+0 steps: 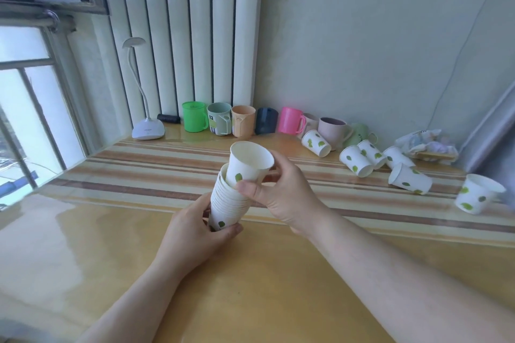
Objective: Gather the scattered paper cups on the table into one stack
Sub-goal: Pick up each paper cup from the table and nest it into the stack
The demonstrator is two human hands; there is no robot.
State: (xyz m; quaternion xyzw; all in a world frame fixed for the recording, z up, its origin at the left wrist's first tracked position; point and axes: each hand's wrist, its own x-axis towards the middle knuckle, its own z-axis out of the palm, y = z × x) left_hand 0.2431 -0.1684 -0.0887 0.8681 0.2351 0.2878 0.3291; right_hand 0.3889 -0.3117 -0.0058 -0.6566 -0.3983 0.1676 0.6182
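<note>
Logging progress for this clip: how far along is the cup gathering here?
Well underway, not finished. Done: a stack of many nested cups, held near its base by the left hand. In hand: the right hand pinches a top cup, only partly seated in the stack. Left: six loose cups on the table's right side, five tipped over and one upright.

Left hand grips stack; right hand pinches top cup. Loose cups lie right of stack.
</note>
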